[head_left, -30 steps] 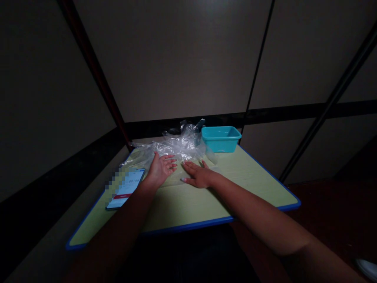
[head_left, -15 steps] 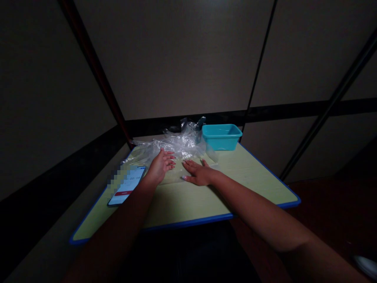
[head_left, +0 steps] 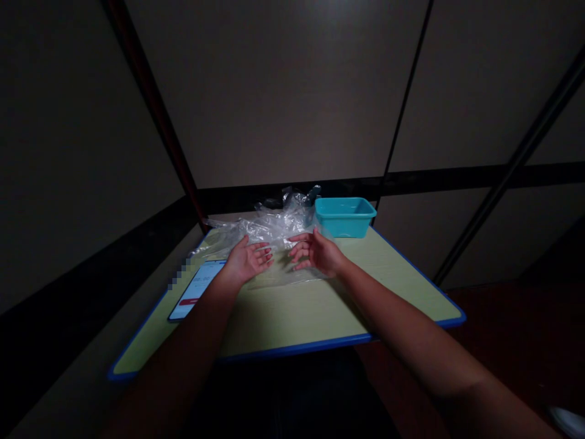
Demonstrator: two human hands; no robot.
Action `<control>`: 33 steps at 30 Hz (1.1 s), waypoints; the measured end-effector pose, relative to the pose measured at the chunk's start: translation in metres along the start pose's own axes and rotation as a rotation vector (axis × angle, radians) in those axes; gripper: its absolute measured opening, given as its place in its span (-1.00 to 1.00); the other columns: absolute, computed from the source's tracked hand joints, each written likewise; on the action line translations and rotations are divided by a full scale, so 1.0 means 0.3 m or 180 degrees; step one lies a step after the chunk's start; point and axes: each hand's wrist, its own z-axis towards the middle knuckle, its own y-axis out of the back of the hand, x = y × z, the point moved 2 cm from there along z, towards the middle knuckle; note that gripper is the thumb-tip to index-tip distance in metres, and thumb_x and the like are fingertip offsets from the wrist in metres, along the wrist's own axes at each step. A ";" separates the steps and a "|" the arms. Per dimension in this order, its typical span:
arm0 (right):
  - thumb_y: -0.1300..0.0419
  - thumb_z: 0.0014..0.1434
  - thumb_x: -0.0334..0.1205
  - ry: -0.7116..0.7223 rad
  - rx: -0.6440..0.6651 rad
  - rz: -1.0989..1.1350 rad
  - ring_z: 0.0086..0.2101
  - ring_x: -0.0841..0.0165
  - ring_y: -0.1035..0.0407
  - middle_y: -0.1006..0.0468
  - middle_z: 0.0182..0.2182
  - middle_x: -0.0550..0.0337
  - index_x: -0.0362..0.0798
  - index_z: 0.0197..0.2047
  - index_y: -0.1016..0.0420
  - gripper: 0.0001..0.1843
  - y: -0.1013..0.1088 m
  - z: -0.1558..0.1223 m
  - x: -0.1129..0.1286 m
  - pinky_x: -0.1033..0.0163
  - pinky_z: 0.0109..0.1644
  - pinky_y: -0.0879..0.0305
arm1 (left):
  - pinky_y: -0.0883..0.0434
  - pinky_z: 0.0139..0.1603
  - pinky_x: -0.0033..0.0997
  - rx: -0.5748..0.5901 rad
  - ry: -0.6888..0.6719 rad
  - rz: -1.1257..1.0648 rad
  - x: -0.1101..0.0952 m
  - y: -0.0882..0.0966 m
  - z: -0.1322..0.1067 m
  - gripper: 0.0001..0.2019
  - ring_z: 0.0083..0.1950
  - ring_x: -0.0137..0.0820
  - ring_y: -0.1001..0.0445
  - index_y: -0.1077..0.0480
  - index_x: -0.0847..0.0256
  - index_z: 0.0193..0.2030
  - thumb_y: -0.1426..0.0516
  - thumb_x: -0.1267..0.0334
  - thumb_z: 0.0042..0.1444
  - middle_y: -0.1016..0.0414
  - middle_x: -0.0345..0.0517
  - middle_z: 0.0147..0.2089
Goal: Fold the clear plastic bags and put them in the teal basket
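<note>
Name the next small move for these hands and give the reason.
Probably lower the right hand palm-down onto the near, flatter part of the clear plastic. Both it and the left hand look open, with nothing held, and the plastic's far part is crumpled, so a light smoothing press seems sensible.

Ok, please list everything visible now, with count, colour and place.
Flat table: one, pale yellow-green with blue edging, centre
Crumpled thin plastic sheeting: count unclear, transparent, table's far left and middle
Open rectangular plastic box: one, turquoise, table's far right
Flat rectangular phone: one, dark edge, pale screen, table's left
Smooth wall panels: several, grey-brown with black strips, beyond table
Floor: one, dark red, right
Unidentified object: one, whitish, bottom right corner
Left hand: one, bare, at the plastic, contact unclear
Right hand: one, bare, at the plastic, contact unclear
Forearms: two, bare, over table
</note>
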 end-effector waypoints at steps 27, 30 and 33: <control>0.51 0.18 0.28 -0.1057 0.0393 0.0047 -0.34 0.21 -0.49 -0.53 -0.38 0.00 -0.14 -0.08 -0.34 -0.17 0.073 -0.010 -0.012 0.04 -0.22 -0.38 | -0.22 -0.67 -0.54 -0.0786 -0.0869 0.1647 -0.009 0.005 -0.017 -0.79 -0.72 -0.56 -0.24 -0.33 0.26 -0.45 -0.06 0.19 0.12 -0.40 -0.17 -0.53; 0.50 0.21 0.24 -0.1359 0.0451 -0.0165 -0.40 0.27 -0.49 -0.50 -0.50 0.04 -0.18 -0.22 -0.38 -0.18 0.064 -0.005 -0.041 0.19 -0.27 -0.39 | -0.22 -0.66 -0.52 -0.0658 -0.0696 0.1784 -0.004 0.008 -0.016 -0.76 -0.72 -0.53 -0.24 -0.33 0.25 -0.44 -0.04 0.14 0.14 -0.45 -0.09 -0.52; 0.49 0.22 0.22 -0.1400 0.0310 -0.0234 -0.44 0.31 -0.48 -0.48 -0.54 0.08 -0.18 -0.26 -0.37 -0.20 0.059 -0.003 -0.053 0.23 -0.30 -0.39 | -0.20 -0.67 -0.52 -0.0459 -0.0483 0.1891 0.009 0.014 -0.007 -0.76 -0.73 -0.50 -0.24 -0.33 0.25 -0.43 -0.07 0.12 0.12 -0.47 -0.02 -0.56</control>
